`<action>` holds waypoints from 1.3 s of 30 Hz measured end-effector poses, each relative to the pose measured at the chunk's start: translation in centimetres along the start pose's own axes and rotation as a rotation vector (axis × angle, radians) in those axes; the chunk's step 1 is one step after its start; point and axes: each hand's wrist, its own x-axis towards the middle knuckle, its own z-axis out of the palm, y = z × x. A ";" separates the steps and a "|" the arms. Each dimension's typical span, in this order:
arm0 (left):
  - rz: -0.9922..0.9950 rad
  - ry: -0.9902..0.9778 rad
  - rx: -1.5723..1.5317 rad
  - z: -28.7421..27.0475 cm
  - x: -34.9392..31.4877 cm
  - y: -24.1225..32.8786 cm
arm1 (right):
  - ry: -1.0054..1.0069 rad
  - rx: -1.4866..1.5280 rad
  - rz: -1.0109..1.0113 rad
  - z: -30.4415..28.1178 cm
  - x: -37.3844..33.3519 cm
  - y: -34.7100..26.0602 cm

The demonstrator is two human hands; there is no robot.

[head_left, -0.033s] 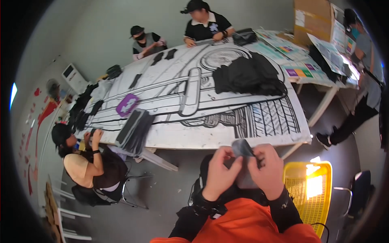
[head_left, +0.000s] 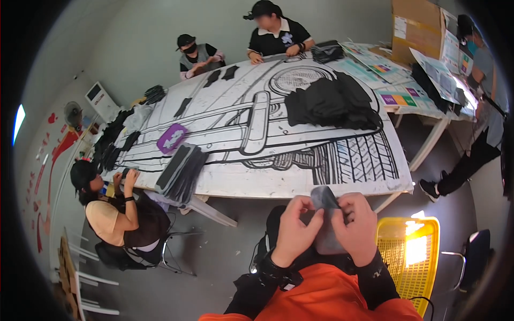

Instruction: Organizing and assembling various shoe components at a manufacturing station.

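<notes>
Between my two hands is a limp, dark grey fabric piece (head_left: 324, 198), held over my lap in front of the table edge. The fingers of my left hand (head_left: 293, 227) pinch its left side, while my right hand (head_left: 356, 227) grips the right side. The upper end sticks up above my fingertips, and the lower part hangs down between my palms. Its exact kind cannot be made out. On the table, to the left of my hands, lies a neat stack of flat dark grey pieces (head_left: 182, 171). Farther off to the right sits a loose heap of black fabric (head_left: 329, 101).
The white table (head_left: 251, 181) bears black line drawings. A purple item (head_left: 172, 138) lies beyond the stack. A yellow basket (head_left: 437, 235) stands at my right, near a dark chair (head_left: 475, 257). Several people work around the table; one sits (head_left: 115, 214) at the left.
The view has shifted slightly. More of the grey fabric piece shows between my hands, its upper end straighter and its lower part visible. Both hands keep their grip.
</notes>
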 end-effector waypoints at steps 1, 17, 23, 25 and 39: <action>0.005 0.009 0.024 0.4 -0.1 0.1 | -0.004 0.000 0.030 -0.5 -0.1 0.0; -0.486 -0.286 -0.900 -0.9 0.0 -0.9 | -0.129 1.246 0.657 -1.1 -0.4 4.7; -0.464 -0.285 -0.918 -3.0 0.8 0.1 | -0.367 1.332 0.578 -1.3 1.1 4.3; -0.449 -0.223 -1.047 -3.1 0.8 0.1 | -0.670 1.723 0.560 -1.9 1.2 5.7; -0.571 -0.282 -1.137 -3.1 1.2 0.1 | -0.438 1.013 0.395 -1.7 0.1 5.2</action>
